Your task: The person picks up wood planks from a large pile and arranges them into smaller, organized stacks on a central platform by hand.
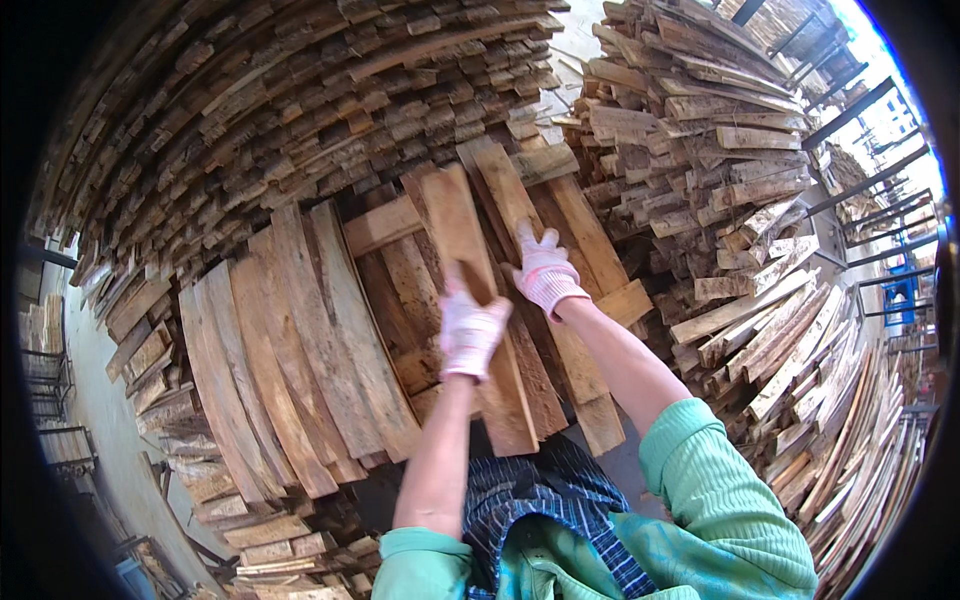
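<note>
Plank (453, 215): tan, brown-streaked, flat — atop other boards (407, 270), under left hand (473, 328) (blurred; grip unclear). Long axis fore-aft, far end leaning left. Right hand (546, 272) — fingers spread, at adjacent board (503, 185).

The gray floor (108, 370) carries stacked boards (300, 110) at the far side, while, at center, crosswise boards (383, 225) support lengthwise planks (590, 235), a lower layer (408, 275) shows between them, and close-set planks (366, 330) lie adjacent on the left.
</note>
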A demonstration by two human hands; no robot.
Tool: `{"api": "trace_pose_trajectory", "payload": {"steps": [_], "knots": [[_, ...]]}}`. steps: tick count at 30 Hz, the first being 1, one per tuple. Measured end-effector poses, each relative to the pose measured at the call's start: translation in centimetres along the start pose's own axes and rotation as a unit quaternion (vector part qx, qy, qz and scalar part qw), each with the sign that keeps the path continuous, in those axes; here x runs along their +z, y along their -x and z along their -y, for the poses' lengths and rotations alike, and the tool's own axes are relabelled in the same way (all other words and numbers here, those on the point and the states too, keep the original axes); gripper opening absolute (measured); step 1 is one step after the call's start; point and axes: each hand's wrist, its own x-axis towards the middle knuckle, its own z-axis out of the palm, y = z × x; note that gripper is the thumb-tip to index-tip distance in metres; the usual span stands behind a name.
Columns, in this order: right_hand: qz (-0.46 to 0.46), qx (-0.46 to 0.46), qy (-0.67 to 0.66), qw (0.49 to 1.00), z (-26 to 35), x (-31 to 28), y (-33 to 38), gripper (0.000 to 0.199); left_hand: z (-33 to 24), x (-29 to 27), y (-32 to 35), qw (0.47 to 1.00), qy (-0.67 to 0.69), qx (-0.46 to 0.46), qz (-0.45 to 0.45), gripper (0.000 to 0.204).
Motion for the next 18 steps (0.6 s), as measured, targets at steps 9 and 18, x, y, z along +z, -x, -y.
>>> {"api": "trace_pose_trajectory", "payload": {"steps": [9,18], "knots": [[0.055,-0.013,-0.081,0.995,-1.4,-2.2,-0.5,0.097,-2.6,-4.7,-0.2,0.996,0.052,-0.039,-0.06,0.108],[0.087,-0.067,-0.171,0.979,-3.7,-0.8,-3.2,0.112,-2.8,2.5,-2.8,0.968,-0.236,-0.077,-0.017,0.109]]}}
